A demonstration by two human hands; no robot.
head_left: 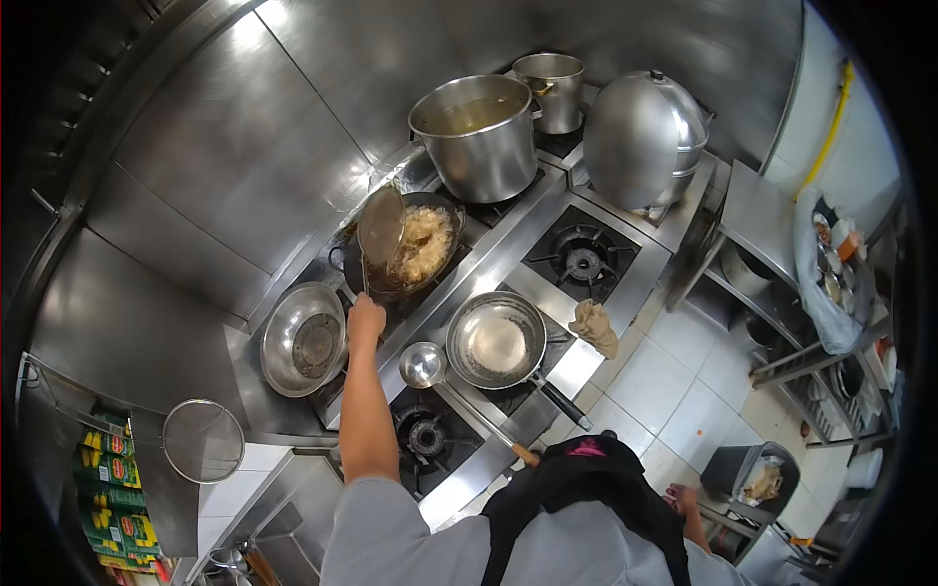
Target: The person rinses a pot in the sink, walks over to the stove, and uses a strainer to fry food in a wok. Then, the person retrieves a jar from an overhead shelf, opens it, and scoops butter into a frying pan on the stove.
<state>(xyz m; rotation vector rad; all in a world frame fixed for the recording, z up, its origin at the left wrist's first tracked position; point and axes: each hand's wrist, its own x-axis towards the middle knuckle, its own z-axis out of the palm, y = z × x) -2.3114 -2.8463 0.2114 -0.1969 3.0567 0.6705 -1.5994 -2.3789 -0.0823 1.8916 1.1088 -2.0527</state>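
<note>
My left hand (pixel 366 319) is closed around the handle of a round skimmer (pixel 381 223). The skimmer's head is tilted over the left part of a dark wok (pixel 381 286). In the wok, pale golden battered pieces (pixel 427 242) lie in bubbling oil. Below the wok, close to my left forearm, sits a wide metal bowl (pixel 277 344) with a round perforated patch at its bottom. My right hand (pixel 681 499) hangs low by my side, past the black apron (pixel 576 479). Its fingers look loosely apart, with nothing seen in them.
A frying pan (pixel 496 340) and a ladle (pixel 423 364) rest on the stove, handles towards me. A big stockpot (pixel 484 161), a smaller pot (pixel 552 98) and a domed steamer (pixel 635 137) stand behind. A crumpled cloth (pixel 594 328) lies on the stove's edge.
</note>
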